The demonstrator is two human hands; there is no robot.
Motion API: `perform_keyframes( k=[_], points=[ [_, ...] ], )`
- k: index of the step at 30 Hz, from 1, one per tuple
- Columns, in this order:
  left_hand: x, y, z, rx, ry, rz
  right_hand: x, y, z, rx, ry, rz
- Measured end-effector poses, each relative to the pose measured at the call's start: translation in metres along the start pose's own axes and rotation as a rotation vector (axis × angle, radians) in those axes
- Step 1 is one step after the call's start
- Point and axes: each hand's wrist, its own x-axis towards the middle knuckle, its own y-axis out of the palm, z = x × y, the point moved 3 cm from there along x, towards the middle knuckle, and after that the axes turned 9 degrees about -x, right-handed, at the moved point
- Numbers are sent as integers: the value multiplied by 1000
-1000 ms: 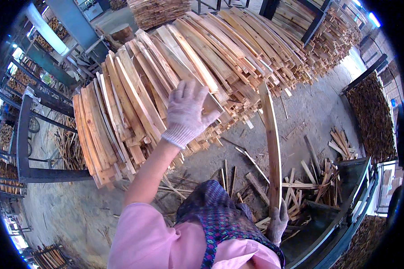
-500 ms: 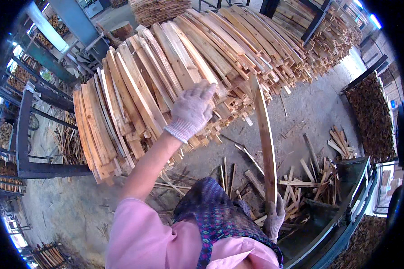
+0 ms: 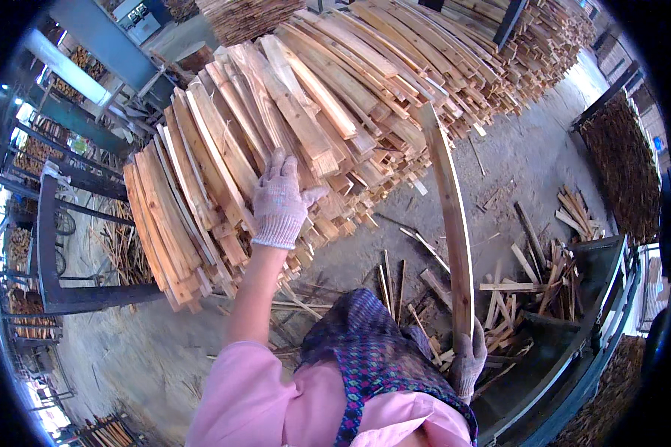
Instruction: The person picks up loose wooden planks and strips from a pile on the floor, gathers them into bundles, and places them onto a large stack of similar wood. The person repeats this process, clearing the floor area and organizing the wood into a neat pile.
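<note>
My left hand, in a pale knitted glove, lies over the near ends of boards in a large wood stack. Its fingers stretch forward and its thumb stands out to the right; the palm side is hidden. Just beyond it, a wider board lies on top, its near end jutting past its neighbours. On the right, low by my side, my gloved right hand is closed around the lower end of a long wooden board. That board stands steeply tilted, its far end reaching the stack's near edge in the picture.
A dark metal trough or cart is at the right, with loose offcuts heaped beside it. Thin sticks litter the concrete floor. A black metal frame stands at the left. Another wood stack is at the far right.
My left hand has moved left and nearer along the boards, uncovering the wider board's end. The right hand still holds its board. The whole view has shifted slightly.
</note>
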Motion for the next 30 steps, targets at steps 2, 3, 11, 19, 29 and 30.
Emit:
perform_keyframes(
  k=[2, 3, 11, 19, 29, 30],
  points=[
    [2, -4, 1, 22, -1, 46, -2, -2, -3, 21, -26, 1],
    [7, -8, -4, 23, -59, 88, -2, -1, -3, 27, -11, 2],
    [6, -9, -6, -149, -195, -103, -3, -6, -23, 62, 84, 35],
    [-59, 18, -37, 76, 200, 99, 3, 36, 63, -46, -72, 51],
    [-33, 44, 1, 194, 500, 162, 27, 78, 74, -69, -220, 263],
    [-32, 55, 9, 275, 515, 106, 25, 81, 81, -61, -195, 267]
  ],
)
